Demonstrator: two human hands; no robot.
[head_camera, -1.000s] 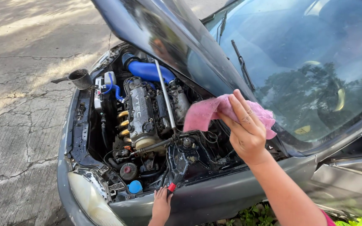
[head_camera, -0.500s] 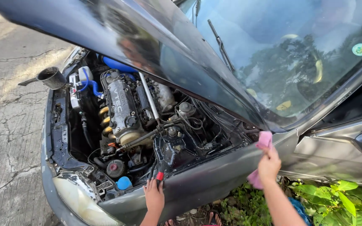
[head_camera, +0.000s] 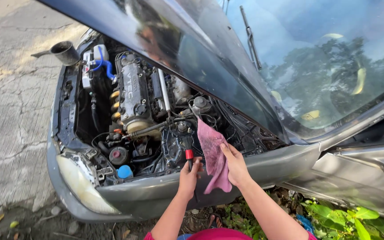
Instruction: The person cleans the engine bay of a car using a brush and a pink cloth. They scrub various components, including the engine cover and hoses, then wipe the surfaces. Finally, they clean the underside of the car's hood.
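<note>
- The brush [head_camera: 187, 149], a small dark-bristled one with a red collar, stands nearly upright over the near edge of the engine bay, bristles up toward 12 o'clock, against the dark wet metal beside the strut tower.
- The left hand [head_camera: 188, 177] is wrapped shut around the brush's lower handle, fingers curled tight, thumb side up, just above the grey fender [head_camera: 156, 191].
- The pink cloth [head_camera: 213, 155] hangs at 3 o'clock of the brush, just beside it, its top corner up in the engine bay and its tail draped down over the fender edge.
- The right hand [head_camera: 235, 165] pinches the cloth: thumb and fingers closed on its right edge, the fingers laid flat along the fabric.
- The engine [head_camera: 132, 95], with its grey valve cover, sits at 10 o'clock of the hands, well apart.
- A blue cap [head_camera: 124, 172] lies at 9 o'clock of the left hand, near the headlight [head_camera: 83, 189].
- The raised hood [head_camera: 178, 49] leans overhead at 12 o'clock; the windshield [head_camera: 325, 58] fills 2 o'clock.
- A black funnel [head_camera: 64, 52] sticks out at the far corner, at 10 o'clock.
</note>
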